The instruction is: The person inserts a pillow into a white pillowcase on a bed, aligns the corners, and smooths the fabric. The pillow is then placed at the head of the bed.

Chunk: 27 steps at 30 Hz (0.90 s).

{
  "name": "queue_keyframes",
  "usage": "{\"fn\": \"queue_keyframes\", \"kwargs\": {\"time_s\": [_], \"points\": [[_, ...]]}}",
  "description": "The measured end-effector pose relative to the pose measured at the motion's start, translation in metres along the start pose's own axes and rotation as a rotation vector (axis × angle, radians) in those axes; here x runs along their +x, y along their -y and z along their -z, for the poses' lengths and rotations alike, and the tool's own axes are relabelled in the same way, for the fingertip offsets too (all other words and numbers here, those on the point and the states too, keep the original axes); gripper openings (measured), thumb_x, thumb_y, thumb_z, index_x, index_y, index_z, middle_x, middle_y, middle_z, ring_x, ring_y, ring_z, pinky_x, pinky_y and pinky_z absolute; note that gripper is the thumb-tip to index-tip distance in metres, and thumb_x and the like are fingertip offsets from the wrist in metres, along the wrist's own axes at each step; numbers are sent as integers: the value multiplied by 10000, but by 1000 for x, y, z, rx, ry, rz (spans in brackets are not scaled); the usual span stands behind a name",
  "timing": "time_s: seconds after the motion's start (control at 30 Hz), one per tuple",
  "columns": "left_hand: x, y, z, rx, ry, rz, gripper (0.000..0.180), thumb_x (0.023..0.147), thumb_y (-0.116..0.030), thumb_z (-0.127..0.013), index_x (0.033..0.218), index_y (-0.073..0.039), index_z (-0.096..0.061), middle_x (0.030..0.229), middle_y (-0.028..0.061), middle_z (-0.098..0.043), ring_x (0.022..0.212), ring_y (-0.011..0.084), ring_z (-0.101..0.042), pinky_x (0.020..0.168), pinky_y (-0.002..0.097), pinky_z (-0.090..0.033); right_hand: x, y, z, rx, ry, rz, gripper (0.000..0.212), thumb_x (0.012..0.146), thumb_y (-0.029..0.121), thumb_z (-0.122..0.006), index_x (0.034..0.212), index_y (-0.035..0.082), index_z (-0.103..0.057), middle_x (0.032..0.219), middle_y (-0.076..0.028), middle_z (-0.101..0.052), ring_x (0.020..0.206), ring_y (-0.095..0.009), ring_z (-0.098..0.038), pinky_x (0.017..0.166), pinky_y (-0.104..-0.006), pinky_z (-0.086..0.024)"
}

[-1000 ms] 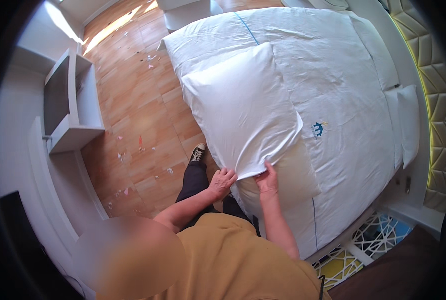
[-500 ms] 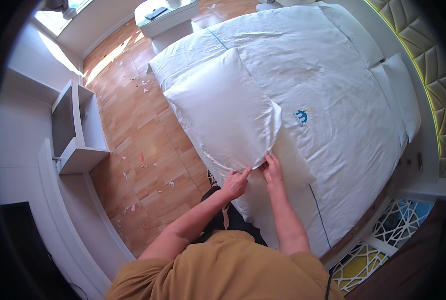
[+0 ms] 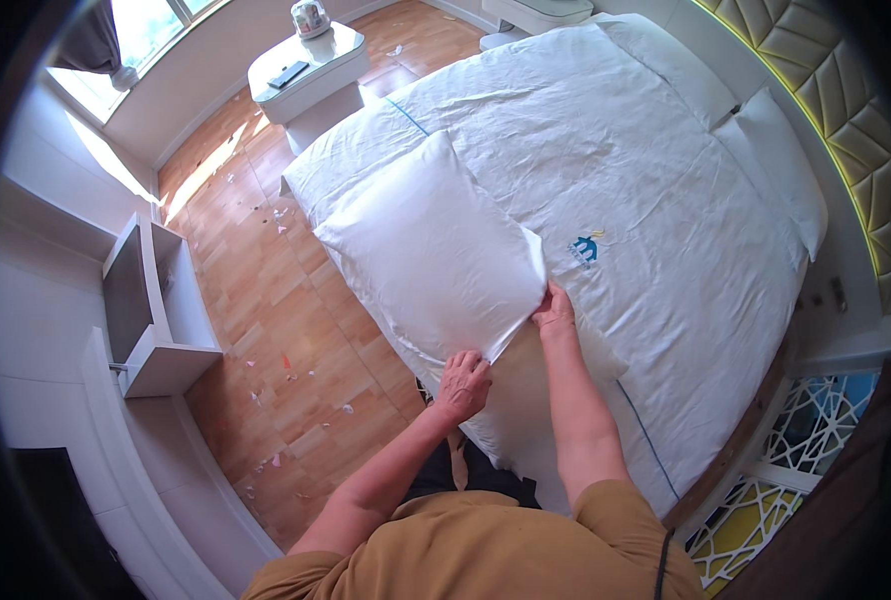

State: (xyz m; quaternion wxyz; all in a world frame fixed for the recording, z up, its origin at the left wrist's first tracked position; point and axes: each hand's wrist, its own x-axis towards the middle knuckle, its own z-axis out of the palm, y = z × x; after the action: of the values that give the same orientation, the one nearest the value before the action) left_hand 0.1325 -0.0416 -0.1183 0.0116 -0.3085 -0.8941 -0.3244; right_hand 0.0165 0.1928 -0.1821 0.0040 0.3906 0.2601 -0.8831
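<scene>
Since half a second ago our hands have drawn apart: our right hand (image 3: 557, 308) has slid out along the hem to a corner of the white pillow (image 3: 431, 245), and our left hand (image 3: 461, 386) keeps near the hem's other end. We note both grips clamped on its cloth, the right with thumb and fingers together on the corner, the left with fingers curled over the edge. White pillow lies flat at the foot of the bed (image 3: 666, 290), along the side nearest the floor (image 3: 296, 290). Cream pillow (image 3: 536, 390) lies just beside it, under our right wrist. Blue emblem (image 3: 584, 248) on the cover, right of the white pillow; two head pillows (image 3: 781, 170) by the padded headboard (image 3: 836, 110). We count several scraps (image 3: 347, 408) on the floor. Beyond the bed, a small table (image 3: 331, 55) bears a dark flat object (image 3: 288, 74).
</scene>
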Motion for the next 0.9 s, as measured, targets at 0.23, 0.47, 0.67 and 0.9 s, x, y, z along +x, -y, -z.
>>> {"fn": "queue_keyframes", "kwargs": {"time_s": [0.23,0.47,0.67,0.9], "points": [[8,-6,2,52,25,49,273,693,-131,-670,935,-78,-556,943,105,-552,920,293,-542,783,419,-411,8,-34,91,-13,-123,45,299,917,213,-546,1102,-15,-602,1068,-143,-656,967,-264,-638,844,-423,-531],[24,19,-19,218,-140,80,117,739,-60,-559,850,-92,-541,838,91,-515,833,287,-533,728,404,-420,9,-34,85,-44,-33,75,286,902,208,-583,1088,-6,-621,1053,-130,-664,970,-263,-638,847,-410,-519],[-8,12,-25,-131,-11,129,32,753,-56,-564,776,-67,-545,775,111,-539,804,314,-540,702,417,-433,-10,-41,70,-9,-26,38,268,899,207,-585,1088,22,-625,1041,-116,-665,957,-246,-638,819,-401,-528],[-6,30,-45,-111,206,170,77,742,-44,-593,815,-67,-595,844,137,-605,883,342,-580,753,424,-467,-6,-34,77,-408,-75,227,234,868,166,-613,1036,4,-617,912,-89,-664,828,-213,-647,717,-346,-540]]}}
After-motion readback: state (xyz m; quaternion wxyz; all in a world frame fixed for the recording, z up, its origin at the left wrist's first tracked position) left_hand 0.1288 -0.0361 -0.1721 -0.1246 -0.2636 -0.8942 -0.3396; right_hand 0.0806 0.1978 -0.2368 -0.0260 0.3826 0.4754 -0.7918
